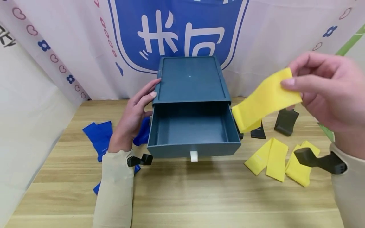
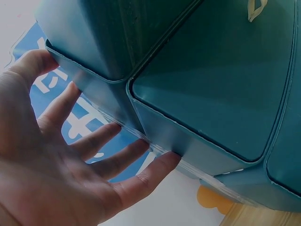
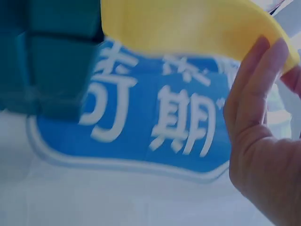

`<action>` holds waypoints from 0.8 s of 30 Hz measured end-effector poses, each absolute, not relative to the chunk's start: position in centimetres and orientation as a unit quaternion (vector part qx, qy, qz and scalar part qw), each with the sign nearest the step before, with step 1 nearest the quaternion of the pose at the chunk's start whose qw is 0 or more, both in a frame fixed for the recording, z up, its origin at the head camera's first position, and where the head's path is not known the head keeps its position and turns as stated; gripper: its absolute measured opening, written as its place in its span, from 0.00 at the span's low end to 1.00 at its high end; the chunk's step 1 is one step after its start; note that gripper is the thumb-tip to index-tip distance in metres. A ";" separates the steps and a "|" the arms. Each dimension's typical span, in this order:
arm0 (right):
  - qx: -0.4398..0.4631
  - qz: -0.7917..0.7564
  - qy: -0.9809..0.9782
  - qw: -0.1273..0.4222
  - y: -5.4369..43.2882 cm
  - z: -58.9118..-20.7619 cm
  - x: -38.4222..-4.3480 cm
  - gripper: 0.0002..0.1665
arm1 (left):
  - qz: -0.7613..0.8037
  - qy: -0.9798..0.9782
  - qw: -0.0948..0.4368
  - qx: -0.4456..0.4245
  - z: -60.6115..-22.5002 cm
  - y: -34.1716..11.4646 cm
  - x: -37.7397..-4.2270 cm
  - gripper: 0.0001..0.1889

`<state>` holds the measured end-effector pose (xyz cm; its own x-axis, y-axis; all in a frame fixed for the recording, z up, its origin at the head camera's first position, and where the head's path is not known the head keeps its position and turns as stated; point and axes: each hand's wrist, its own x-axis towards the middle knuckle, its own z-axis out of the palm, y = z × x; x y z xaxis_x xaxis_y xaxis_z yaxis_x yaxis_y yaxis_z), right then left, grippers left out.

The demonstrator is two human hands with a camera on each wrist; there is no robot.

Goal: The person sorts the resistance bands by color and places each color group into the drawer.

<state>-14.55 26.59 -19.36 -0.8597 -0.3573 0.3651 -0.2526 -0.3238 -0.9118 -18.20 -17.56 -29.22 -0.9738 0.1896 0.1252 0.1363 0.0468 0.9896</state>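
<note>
A dark teal drawer cabinet (image 1: 189,79) stands in the middle of the table, its top drawer (image 1: 194,149) pulled out with nothing inside. My left hand (image 1: 134,115) lies along the cabinet's left side; in the left wrist view its spread fingers touch the cabinet wall (image 2: 174,129). Between thumb and fingers, my right hand (image 1: 330,88) pinches one end of a yellow resistance band (image 1: 265,98). The band's free end hangs beside the drawer's right edge, and the right wrist view shows the yellow strip (image 3: 183,28) close to the cabinet.
Blue bands (image 1: 98,137) lie on the table left of the cabinet, partly hidden by my arm. More yellow bands (image 1: 269,158) lie at the right, with a black band (image 1: 286,122) behind them. A printed cloth (image 1: 271,38) hangs behind the table.
</note>
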 end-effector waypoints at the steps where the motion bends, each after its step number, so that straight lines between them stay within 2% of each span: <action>1: -0.255 -0.771 0.583 0.032 26.0 -18.8 -14.8 0.11 | 0.680 0.724 0.019 0.111 -29.3 -17.6 -18.2 0.27; 4: -0.238 -0.751 0.614 0.049 24.1 -17.2 -15.2 0.08 | 0.679 0.725 0.019 0.110 -29.5 -17.7 -18.2 0.28; 12: -0.245 -0.707 0.648 0.141 15.6 -16.2 -15.7 0.09 | 0.683 0.722 0.021 0.111 -29.6 -17.8 -18.2 0.27; 18: -0.189 -0.615 0.747 0.165 9.2 -15.8 -14.8 0.08 | 0.693 0.712 0.034 0.109 -29.4 -17.8 -18.2 0.26; 24: -0.196 -0.558 0.784 0.188 7.2 -15.0 -13.9 0.09 | 0.695 0.711 0.035 0.103 -29.2 -17.8 -18.3 0.25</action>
